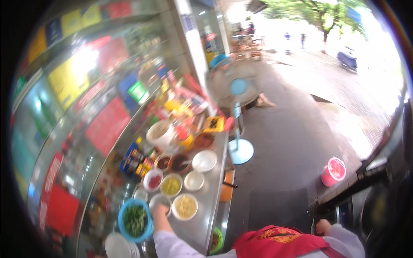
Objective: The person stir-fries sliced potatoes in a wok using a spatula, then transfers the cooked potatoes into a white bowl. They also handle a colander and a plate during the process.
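Note:
My left hand [160, 210] reaches into a white bowl [160, 200] on the steel counter [206, 200]; its fingertips and anything between them are hidden. Just right of it stands a bowl of pale yellow chopped food [185, 207], and to the left a blue basin of chopped greens [135, 220]. Behind are bowls of yellow-green food [171, 185], of red food [155, 180] and a pale one [194, 181]. My right hand [322, 227] hangs low at my right side, fingers curled; whether it holds anything is unclear.
Stacked white plates [119, 246] stand at the counter's near left. Farther back are a large white tub [159, 130], sauce bowls and bottles. A pedestal fan [238, 87] stands beyond the counter. A pink bucket [334, 172] is at the right, near a dark wok [379, 209].

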### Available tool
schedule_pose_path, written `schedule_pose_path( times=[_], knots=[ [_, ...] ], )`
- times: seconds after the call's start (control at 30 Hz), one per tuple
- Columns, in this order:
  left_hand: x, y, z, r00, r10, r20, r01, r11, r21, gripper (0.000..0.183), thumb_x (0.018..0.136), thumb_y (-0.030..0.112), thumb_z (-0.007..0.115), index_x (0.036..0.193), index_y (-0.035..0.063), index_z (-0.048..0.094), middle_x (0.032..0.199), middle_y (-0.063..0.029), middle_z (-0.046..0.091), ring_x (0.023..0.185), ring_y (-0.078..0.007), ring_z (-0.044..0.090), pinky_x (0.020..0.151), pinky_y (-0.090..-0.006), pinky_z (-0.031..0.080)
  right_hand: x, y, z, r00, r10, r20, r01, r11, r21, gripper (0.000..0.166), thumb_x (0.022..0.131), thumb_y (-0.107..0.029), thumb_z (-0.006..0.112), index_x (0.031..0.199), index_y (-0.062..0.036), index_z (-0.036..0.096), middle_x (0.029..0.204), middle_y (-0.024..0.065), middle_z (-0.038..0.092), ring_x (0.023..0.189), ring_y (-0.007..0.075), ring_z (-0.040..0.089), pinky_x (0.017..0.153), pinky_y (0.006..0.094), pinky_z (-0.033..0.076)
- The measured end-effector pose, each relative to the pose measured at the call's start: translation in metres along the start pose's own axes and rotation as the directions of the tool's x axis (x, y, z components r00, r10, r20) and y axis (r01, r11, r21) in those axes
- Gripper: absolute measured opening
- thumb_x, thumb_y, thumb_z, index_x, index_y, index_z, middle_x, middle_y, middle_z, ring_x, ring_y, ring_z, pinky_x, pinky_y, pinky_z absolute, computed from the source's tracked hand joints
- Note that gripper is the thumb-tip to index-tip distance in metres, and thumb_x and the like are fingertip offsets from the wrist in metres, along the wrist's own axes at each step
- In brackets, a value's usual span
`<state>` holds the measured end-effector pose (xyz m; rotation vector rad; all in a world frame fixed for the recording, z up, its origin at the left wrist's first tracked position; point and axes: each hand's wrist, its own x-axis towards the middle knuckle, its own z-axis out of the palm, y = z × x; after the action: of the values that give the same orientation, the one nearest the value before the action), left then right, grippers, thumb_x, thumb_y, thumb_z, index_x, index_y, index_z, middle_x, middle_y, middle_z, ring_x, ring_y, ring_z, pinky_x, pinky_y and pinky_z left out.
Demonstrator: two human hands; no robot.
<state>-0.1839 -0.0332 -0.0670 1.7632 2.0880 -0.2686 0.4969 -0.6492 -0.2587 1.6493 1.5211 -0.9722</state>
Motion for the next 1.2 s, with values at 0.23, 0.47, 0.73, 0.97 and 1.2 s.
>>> schedule_pose_path(
  times=[0.23, 0.47, 0.73, 0.97, 1.2],
  knots=[
    [0.013, -0.003, 0.005, 0.997, -0.040, -0.061, 0.050, 0.983, 0.178, 0.027, 0.064, 0.013, 0.061, 0.089, 0.0043, 0.064, 0.100, -0.0160, 0.059, 0.097, -0.0278, 0.055, 0.082, -0.0337, 0.045, -0.002, -0.039, -0.019, 0.957, 0.270, -0.110, -0.233, 0.935, 0.267, 0.028, 0.066, -0.022, 0.064, 0.089, -0.0077, 0.065, 0.089, 0.0119, 0.062, 0.082, 0.0279, 0.060, 0.071, 0.0365, 0.049],
    [-0.007, 0.009, 0.006, 0.980, 0.070, -0.188, -0.042, 0.988, 0.145, 0.025, 0.073, 0.015, 0.058, 0.095, 0.0035, 0.060, 0.096, -0.0138, 0.060, 0.091, -0.0248, 0.056, 0.078, -0.0307, 0.045, 0.009, -0.055, 0.015, 0.852, 0.505, 0.139, -0.409, 0.476, 0.779, 0.021, 0.080, -0.025, 0.050, 0.081, -0.0125, 0.067, 0.082, 0.0061, 0.063, 0.078, 0.0196, 0.061, 0.064, 0.0343, 0.050],
    [-0.020, -0.004, 0.001, 0.907, 0.203, -0.370, -0.157, 0.976, 0.150, 0.021, 0.078, 0.022, 0.054, 0.092, 0.0063, 0.059, 0.087, -0.0093, 0.060, 0.081, -0.0202, 0.057, 0.069, -0.0284, 0.045, -0.034, -0.086, -0.026, 0.979, 0.206, 0.003, -0.201, 0.953, 0.226, 0.025, 0.084, -0.025, 0.045, 0.089, -0.0094, 0.064, 0.090, 0.0073, 0.063, 0.082, 0.0195, 0.061, 0.069, 0.0322, 0.049],
    [-0.033, -0.033, -0.008, 0.629, 0.524, -0.573, -0.469, 0.845, 0.258, 0.022, 0.083, 0.027, 0.050, 0.089, 0.0087, 0.059, 0.080, -0.0054, 0.061, 0.072, -0.0162, 0.057, 0.062, -0.0263, 0.045, -0.028, -0.105, 0.023, 0.928, 0.367, 0.064, -0.357, 0.827, 0.434, 0.021, 0.082, -0.025, 0.049, 0.087, -0.0108, 0.064, 0.084, 0.0056, 0.064, 0.078, 0.0160, 0.062, 0.065, 0.0282, 0.050],
    [-0.047, 0.003, -0.026, 0.081, 0.715, -0.694, -0.643, 0.570, 0.512, 0.022, 0.085, 0.036, 0.047, 0.086, 0.0168, 0.058, 0.067, 0.0020, 0.057, 0.050, -0.0116, 0.050, 0.042, -0.0266, 0.040, -0.049, -0.129, 0.089, 0.787, 0.553, 0.275, -0.360, 0.048, 0.932, 0.022, 0.078, -0.022, 0.052, 0.066, -0.0092, 0.066, 0.064, 0.0041, 0.064, 0.057, 0.0159, 0.062, 0.053, 0.0303, 0.049]
  ],
)
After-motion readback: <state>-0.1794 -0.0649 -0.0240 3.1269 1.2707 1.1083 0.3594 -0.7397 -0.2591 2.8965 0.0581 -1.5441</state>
